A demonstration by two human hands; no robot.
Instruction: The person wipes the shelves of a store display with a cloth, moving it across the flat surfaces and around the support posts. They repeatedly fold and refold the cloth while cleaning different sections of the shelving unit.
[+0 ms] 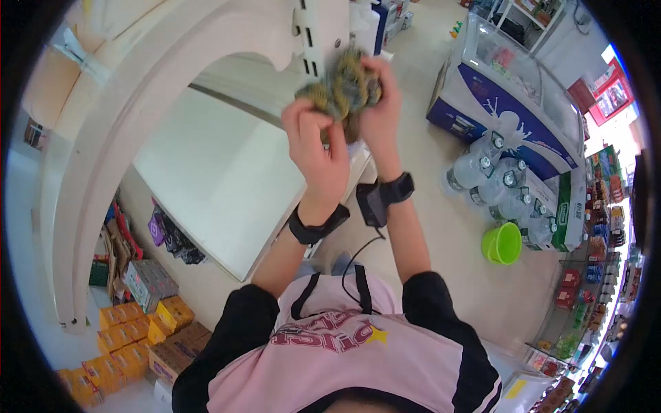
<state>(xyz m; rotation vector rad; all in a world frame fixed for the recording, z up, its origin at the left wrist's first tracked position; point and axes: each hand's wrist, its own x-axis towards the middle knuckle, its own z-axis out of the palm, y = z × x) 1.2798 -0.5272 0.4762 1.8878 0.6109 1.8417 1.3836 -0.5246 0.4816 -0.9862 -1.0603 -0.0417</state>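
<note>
A crumpled grey-and-yellow cloth, slightly blurred, is bunched up between my two hands near the top of the view. My left hand pinches its lower left part with bent fingers. On the other side, my right hand grips the right edge, thumb and fingers curled around the folds. Just behind the cloth rises a white slotted shelf upright. Below and to the left of my hands lies a broad white shelf board. Black bands with small boxes sit on both wrists.
A curved white side panel arches on the left. Yellow boxes are stacked at lower left. To the right stand a purple-and-white chest freezer, several large water bottles, a green bucket and stocked shelves.
</note>
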